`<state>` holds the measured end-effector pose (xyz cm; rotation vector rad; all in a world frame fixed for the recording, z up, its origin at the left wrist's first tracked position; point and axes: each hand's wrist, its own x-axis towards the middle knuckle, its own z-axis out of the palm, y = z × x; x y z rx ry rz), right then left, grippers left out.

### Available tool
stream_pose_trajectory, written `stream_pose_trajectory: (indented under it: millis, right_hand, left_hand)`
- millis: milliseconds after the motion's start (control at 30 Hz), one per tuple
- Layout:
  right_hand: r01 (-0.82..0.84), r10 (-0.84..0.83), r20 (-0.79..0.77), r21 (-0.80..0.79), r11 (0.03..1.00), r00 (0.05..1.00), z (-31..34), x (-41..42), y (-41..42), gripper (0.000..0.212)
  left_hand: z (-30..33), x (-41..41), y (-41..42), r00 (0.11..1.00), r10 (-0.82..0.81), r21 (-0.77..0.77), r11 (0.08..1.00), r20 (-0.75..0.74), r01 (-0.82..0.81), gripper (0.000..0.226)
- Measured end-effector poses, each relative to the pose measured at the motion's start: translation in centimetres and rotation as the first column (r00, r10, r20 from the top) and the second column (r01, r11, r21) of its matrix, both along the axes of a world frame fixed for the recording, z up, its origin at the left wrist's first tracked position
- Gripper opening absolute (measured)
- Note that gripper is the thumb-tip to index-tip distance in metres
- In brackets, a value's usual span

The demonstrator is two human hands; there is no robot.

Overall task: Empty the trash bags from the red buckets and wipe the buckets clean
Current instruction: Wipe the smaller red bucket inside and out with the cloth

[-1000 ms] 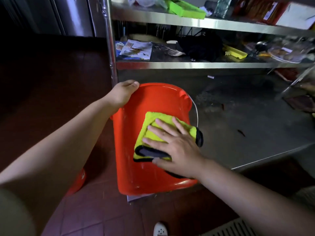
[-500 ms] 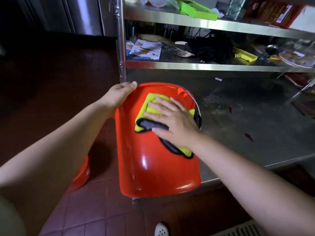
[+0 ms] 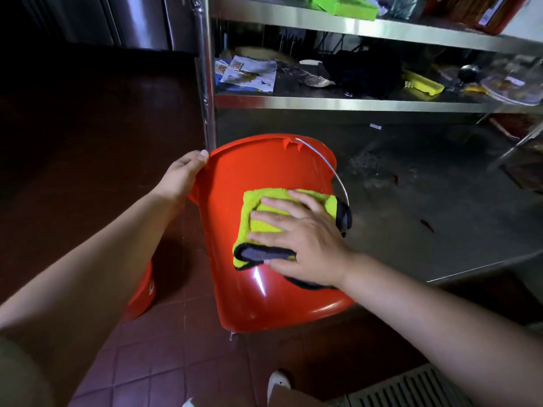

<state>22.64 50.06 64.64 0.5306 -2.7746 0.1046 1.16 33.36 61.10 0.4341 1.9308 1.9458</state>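
A red bucket (image 3: 264, 295) lies tipped on its side at the edge of a low steel shelf, its mouth facing away from me and its wire handle hanging at the right. My left hand (image 3: 179, 177) grips the bucket's rim at the upper left. My right hand (image 3: 299, 239) presses flat, fingers spread, on a folded yellow cloth with a dark grey edge (image 3: 261, 207) against the bucket's outer wall. A second red bucket (image 3: 144, 292) shows partly behind my left forearm, on the floor.
A steel rack (image 3: 352, 102) stands behind, its shelves holding papers, a dark cloth, yellow and green trays. Its upright post (image 3: 204, 69) rises just beyond my left hand. Dark red floor tiles (image 3: 164, 365) lie below, a floor grate (image 3: 411, 389) at bottom right.
My right hand slid the cloth back down the bucket's side, after moving it up toward the rim half a second ago. My left hand kept its grip on the rim.
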Motion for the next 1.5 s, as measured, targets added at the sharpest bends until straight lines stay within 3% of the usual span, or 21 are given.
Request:
stream_pose_trajectory:
  millis: [233, 333, 433, 700, 867, 1133, 1500]
  right_hand:
    - [-0.097, 0.095, -0.043, -0.037, 0.995, 0.995, -2.6, 5.0, -1.3, 0.031]
    - [-0.103, 0.104, -0.013, 0.032, 0.994, 0.995, -2.2, 4.4, -1.2, 0.032]
    - [-0.131, 0.131, 0.010, 0.089, 0.987, 0.991, -2.0, 3.9, -0.8, 0.035]
    - [-0.073, 0.069, -0.128, -0.026, 0.997, 0.989, -0.3, -1.4, 2.4, 0.033]
    - [0.025, -0.024, -0.107, 0.011, 1.000, 0.994, 2.5, -6.5, 5.6, 0.038]
    - [0.095, -0.097, -0.023, -0.091, 0.991, 0.995, 1.2, -5.7, 1.9, 0.036]
    - [-0.176, 0.163, -0.098, -0.140, 0.974, 0.982, -3.6, 5.7, 0.3, 0.037]
  left_hand:
    - [2.6, -0.6, 2.2, 0.994, -0.004, -0.113, 0.994, -0.108, -0.009, 0.023]
    - [5.0, -0.1, 5.4, 0.970, -0.177, -0.183, 0.972, -0.166, 0.146, 0.019]
    - [5.4, -0.4, 6.8, 0.971, -0.189, -0.301, 0.944, -0.149, 0.138, 0.046]
    - [4.4, -0.6, 6.0, 0.980, -0.140, -0.231, 0.967, -0.141, 0.105, 0.040]
    - [4.3, -0.4, 5.1, 0.990, -0.087, -0.202, 0.977, -0.114, 0.063, 0.027]
    - [2.6, 0.6, 3.4, 0.998, -0.043, -0.122, 0.992, -0.039, 0.038, 0.042]
    - [2.4, 1.3, 3.1, 0.994, 0.010, -0.184, 0.982, -0.111, -0.031, 0.031]
